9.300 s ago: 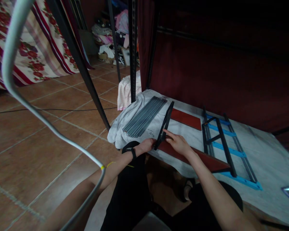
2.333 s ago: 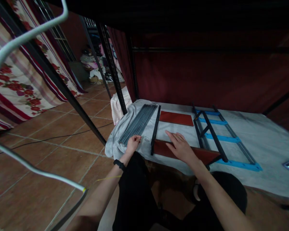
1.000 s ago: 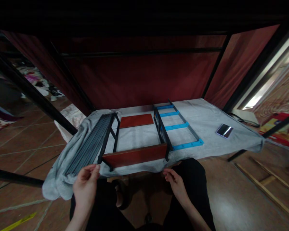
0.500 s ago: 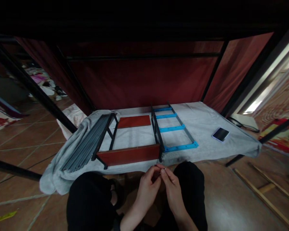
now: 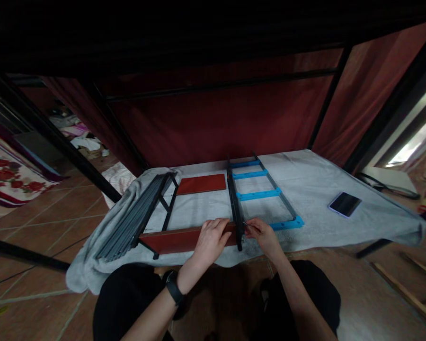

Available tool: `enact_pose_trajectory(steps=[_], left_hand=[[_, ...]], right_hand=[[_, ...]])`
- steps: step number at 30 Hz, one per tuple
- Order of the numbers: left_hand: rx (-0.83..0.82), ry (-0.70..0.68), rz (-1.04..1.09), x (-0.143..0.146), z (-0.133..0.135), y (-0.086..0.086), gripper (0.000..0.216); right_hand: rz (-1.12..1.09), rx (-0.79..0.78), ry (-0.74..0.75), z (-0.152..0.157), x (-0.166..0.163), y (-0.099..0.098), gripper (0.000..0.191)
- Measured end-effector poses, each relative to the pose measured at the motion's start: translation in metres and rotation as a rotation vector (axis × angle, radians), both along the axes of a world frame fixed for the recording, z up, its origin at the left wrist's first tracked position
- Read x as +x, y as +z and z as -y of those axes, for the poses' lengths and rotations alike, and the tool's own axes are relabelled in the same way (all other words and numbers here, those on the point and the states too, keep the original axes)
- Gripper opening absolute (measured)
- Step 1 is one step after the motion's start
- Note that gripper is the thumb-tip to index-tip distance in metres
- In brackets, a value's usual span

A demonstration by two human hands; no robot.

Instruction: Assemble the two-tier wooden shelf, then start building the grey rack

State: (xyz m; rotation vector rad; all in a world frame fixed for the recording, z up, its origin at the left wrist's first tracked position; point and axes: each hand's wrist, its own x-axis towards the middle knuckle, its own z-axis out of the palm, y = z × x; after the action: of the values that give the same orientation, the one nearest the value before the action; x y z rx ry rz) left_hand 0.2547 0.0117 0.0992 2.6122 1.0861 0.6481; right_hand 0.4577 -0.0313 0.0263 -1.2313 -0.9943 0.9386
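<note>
My left hand (image 5: pixel 210 240) is closed over the upper edge of a reddish-brown board (image 5: pixel 179 240), near its right end. The board stands on edge between a black metal side frame (image 5: pixel 166 203) on the left and a black upright frame (image 5: pixel 237 208) on the right. At the outer side of that right frame, my right hand (image 5: pixel 264 235) pinches a small thin metal piece (image 5: pixel 246 224), too small to name exactly. A second reddish-brown board (image 5: pixel 201 184) lies farther back between the two frames. Blue crosspieces (image 5: pixel 258 194) joined to grey tubes extend right of the right frame.
Grey tubes (image 5: pixel 137 218) lie bundled on the left of the grey blanket (image 5: pixel 308 173). A phone (image 5: pixel 345 204) rests on the right. Black bed posts (image 5: pixel 51 132) and a dark overhead frame enclose the space. Wooden bars (image 5: pixel 404 291) lie on the floor.
My hands were together above my lap. Now they are apart and farther forward: the left grips the near board, the right holds the small metal piece against the frame's outer side.
</note>
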Motion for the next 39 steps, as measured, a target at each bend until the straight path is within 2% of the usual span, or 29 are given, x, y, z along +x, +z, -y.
enact_pose_trajectory(steps=[5, 13, 18, 25, 28, 33, 39], left_hand=[[0.048, 0.035, -0.077, 0.005, 0.007, -0.003, 0.035], [0.029, 0.055, -0.076, 0.015, 0.004, -0.002, 0.031], [0.013, 0.087, -0.056, 0.018, 0.003, -0.003, 0.027], [0.001, 0.096, -0.066, 0.02, 0.002, -0.001, 0.024], [-0.047, 0.124, -0.106, 0.022, 0.004, 0.003, 0.023], [-0.078, 0.165, -0.153, 0.024, 0.006, 0.01, 0.021], [-0.12, 0.157, -0.207, 0.024, -0.001, 0.014, 0.021]], right_hand=[[0.092, 0.024, -0.062, 0.006, -0.002, -0.004, 0.032], [0.28, 0.069, -0.113, 0.003, -0.005, 0.006, 0.022], [0.416, 0.105, -0.073, 0.005, -0.005, 0.013, 0.024], [0.696, 0.189, -0.089, 0.008, -0.012, 0.018, 0.031], [0.672, 0.195, -0.08, 0.007, -0.017, 0.015, 0.032], [0.506, 0.119, -0.107, 0.001, -0.015, 0.009, 0.022], [0.43, 0.064, -0.146, 0.002, -0.016, 0.011, 0.029]])
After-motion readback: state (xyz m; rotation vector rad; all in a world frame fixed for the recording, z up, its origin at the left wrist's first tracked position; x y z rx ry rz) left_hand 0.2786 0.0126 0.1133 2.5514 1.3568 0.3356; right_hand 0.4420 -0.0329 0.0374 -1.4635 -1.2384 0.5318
